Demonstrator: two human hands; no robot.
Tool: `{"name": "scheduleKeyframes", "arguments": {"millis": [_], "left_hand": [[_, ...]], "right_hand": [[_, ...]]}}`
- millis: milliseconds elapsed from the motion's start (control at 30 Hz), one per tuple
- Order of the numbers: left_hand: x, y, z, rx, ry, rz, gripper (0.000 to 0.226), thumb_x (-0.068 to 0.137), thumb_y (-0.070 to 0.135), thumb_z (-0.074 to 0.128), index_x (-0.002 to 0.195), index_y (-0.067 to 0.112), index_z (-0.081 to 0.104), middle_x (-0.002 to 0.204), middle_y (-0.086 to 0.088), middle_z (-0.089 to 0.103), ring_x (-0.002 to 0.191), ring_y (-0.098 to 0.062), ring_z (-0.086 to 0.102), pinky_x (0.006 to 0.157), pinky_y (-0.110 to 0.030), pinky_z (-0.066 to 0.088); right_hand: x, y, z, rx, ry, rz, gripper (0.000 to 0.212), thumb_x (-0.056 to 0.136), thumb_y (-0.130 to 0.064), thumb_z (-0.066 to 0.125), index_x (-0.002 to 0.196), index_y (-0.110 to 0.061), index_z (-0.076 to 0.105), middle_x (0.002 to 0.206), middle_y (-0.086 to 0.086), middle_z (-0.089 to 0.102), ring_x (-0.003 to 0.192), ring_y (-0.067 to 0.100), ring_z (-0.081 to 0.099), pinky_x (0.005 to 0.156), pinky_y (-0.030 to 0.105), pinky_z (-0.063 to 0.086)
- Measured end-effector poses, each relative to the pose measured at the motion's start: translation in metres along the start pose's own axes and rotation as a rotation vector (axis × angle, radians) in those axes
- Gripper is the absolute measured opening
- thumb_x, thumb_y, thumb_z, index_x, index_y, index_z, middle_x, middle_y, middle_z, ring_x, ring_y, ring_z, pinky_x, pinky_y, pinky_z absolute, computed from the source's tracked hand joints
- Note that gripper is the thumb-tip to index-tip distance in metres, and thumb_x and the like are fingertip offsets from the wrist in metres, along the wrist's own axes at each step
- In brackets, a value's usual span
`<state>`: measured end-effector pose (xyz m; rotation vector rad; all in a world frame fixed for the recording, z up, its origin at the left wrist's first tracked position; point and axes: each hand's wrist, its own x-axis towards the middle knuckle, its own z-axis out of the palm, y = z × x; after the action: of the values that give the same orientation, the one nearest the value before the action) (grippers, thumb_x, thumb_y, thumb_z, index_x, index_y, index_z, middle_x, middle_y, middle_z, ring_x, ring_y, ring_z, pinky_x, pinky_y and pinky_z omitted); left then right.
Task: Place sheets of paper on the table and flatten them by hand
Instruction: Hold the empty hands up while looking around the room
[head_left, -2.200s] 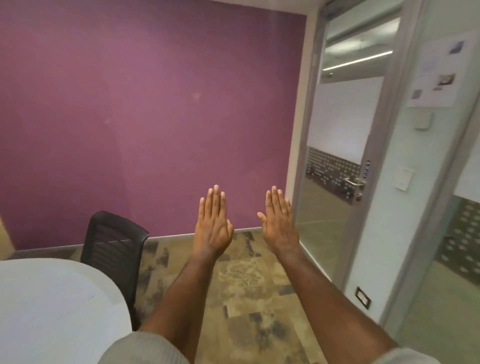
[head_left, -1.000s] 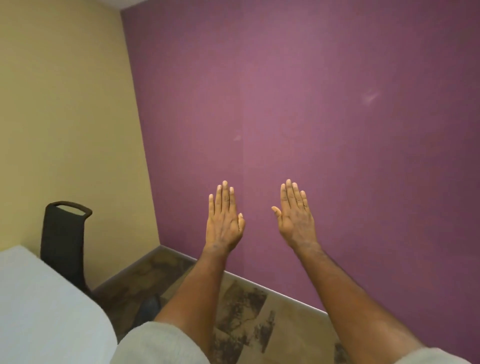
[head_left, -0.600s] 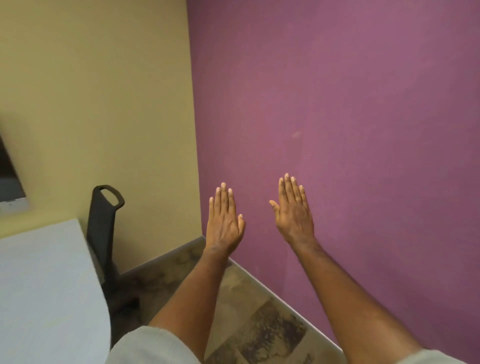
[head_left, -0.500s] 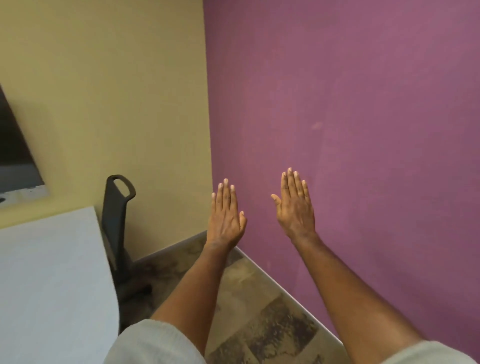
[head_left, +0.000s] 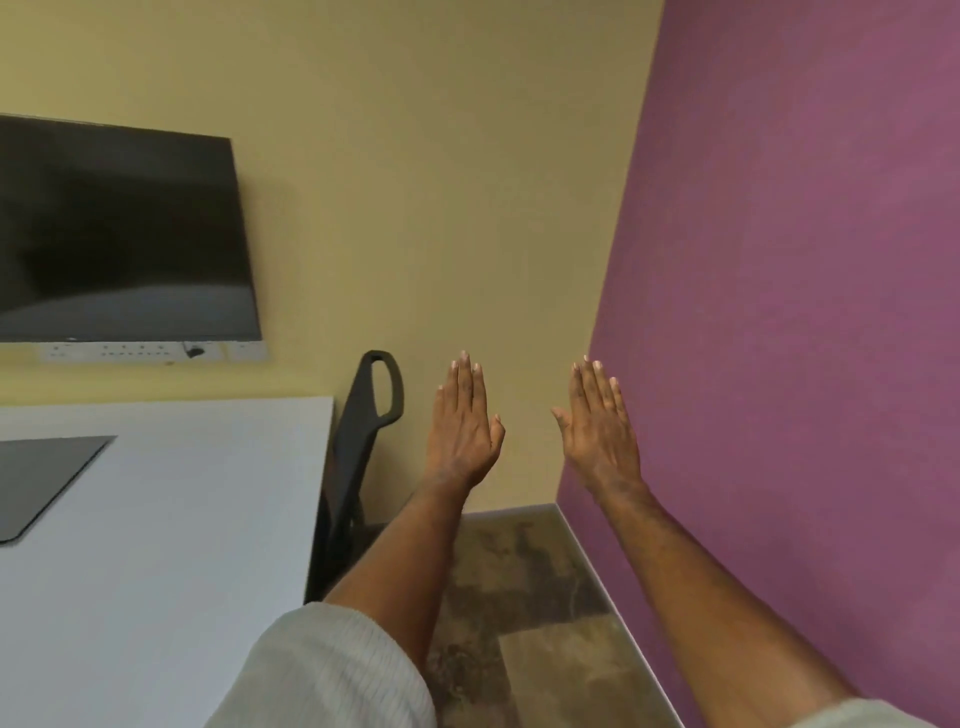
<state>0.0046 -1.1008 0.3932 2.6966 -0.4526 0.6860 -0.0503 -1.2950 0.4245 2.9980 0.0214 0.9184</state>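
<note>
My left hand (head_left: 464, 423) and my right hand (head_left: 600, 427) are stretched out in front of me in the air, backs up, fingers straight, holding nothing. They hang side by side, apart, over the floor to the right of the white table (head_left: 171, 530). The table fills the lower left of the view and carries a dark flat panel (head_left: 41, 480) near its left edge. No sheet of paper is in view.
A black chair (head_left: 363, 457) stands at the table's right edge, just left of my left forearm. A dark wall screen (head_left: 119, 234) hangs above a socket strip (head_left: 130, 352) on the yellow wall. A purple wall (head_left: 805, 312) closes the right side; patterned carpet (head_left: 524, 587) lies below.
The view has swung left from the glass door across the purple wall to the yellow wall, bringing the screen and more of the table in. Both hands stayed raised and flat.
</note>
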Motion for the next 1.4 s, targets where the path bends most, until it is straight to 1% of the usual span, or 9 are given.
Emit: {"name": "scheduleKeyframes", "arguments": {"millis": [133,367,533,667,733,867,1000,1233,1400], "left_hand": [[0.063,-0.059,0.009,0.102,0.024,-0.066,0.076,0.101,0.04,0.023,0.156,0.0,-0.01,0.165,-0.02,-0.018,0.155,-0.034,-0.014,0.126,-0.053,0.003],[0.127,-0.179,0.026,0.205,0.053,-0.236,0.072,0.102,0.035,0.026,0.157,0.0,-0.003,0.166,-0.021,-0.014,0.155,-0.035,-0.012,0.127,-0.051,0.002],[0.14,-0.271,0.034,0.307,0.072,-0.414,0.073,0.102,0.037,0.027,0.158,0.001,-0.005,0.166,-0.02,-0.014,0.155,-0.033,-0.013,0.127,-0.05,-0.001],[0.14,-0.334,0.035,0.396,0.101,-0.575,0.071,0.102,0.039,0.021,0.158,0.003,-0.006,0.166,-0.017,-0.017,0.154,-0.032,-0.016,0.127,-0.05,0.001],[0.134,-0.36,0.029,0.434,0.118,-0.653,0.071,0.101,0.04,0.018,0.158,0.003,-0.003,0.167,-0.017,-0.014,0.155,-0.033,-0.013,0.127,-0.05,0.002],[0.099,-0.395,0.011,0.497,0.137,-0.79,0.07,0.1,0.034,0.027,0.157,-0.002,0.007,0.167,-0.022,-0.001,0.155,-0.037,-0.002,0.127,-0.052,0.008],[0.045,-0.418,-0.006,0.532,0.164,-0.952,0.07,0.099,0.028,0.039,0.156,-0.004,0.014,0.166,-0.023,0.007,0.154,-0.04,0.004,0.125,-0.054,0.012],[-0.067,-0.452,-0.04,0.574,0.128,-1.189,0.07,0.1,0.029,0.039,0.157,-0.001,0.011,0.167,-0.021,0.003,0.155,-0.037,0.001,0.126,-0.051,0.008],[-0.144,-0.486,-0.064,0.591,0.135,-1.322,0.068,0.103,0.028,0.042,0.156,-0.002,0.013,0.166,-0.022,0.006,0.154,-0.039,0.005,0.126,-0.052,0.011]], "right_hand": [[0.087,-0.038,0.053,0.097,0.039,-0.11,0.068,0.106,-0.043,0.024,0.159,-0.004,0.007,0.168,0.012,0.004,0.156,0.023,0.0,0.128,0.042,0.003],[0.219,-0.123,0.148,0.272,0.051,-0.304,0.065,0.106,-0.038,0.03,0.158,-0.002,0.012,0.168,0.014,0.008,0.156,0.024,0.003,0.128,0.043,0.006],[0.285,-0.207,0.216,0.422,0.0,-0.46,0.069,0.103,-0.045,0.015,0.157,-0.001,0.016,0.167,0.015,0.013,0.156,0.026,0.009,0.127,0.045,0.01],[0.327,-0.278,0.263,0.522,-0.039,-0.633,0.07,0.104,-0.046,0.016,0.156,0.0,0.021,0.165,0.017,0.018,0.155,0.029,0.015,0.125,0.048,0.017],[0.342,-0.315,0.282,0.563,-0.053,-0.716,0.069,0.104,-0.045,0.015,0.157,0.0,0.019,0.166,0.017,0.017,0.155,0.029,0.014,0.126,0.048,0.017],[0.349,-0.386,0.306,0.655,-0.076,-0.845,0.066,0.106,-0.044,0.02,0.157,-0.002,0.018,0.166,0.016,0.018,0.155,0.029,0.014,0.126,0.046,0.016],[0.328,-0.454,0.314,0.744,-0.092,-1.013,0.066,0.106,-0.044,0.019,0.157,-0.002,0.019,0.166,0.016,0.019,0.155,0.03,0.014,0.126,0.046,0.017],[0.267,-0.574,0.302,0.859,-0.166,-1.216,0.066,0.105,-0.042,0.019,0.156,0.001,0.023,0.164,0.019,0.022,0.154,0.032,0.019,0.126,0.047,0.016],[0.22,-0.649,0.294,0.886,-0.233,-1.303,0.066,0.105,-0.041,0.02,0.152,0.004,0.032,0.16,0.022,0.031,0.15,0.035,0.028,0.123,0.05,0.022]]}}
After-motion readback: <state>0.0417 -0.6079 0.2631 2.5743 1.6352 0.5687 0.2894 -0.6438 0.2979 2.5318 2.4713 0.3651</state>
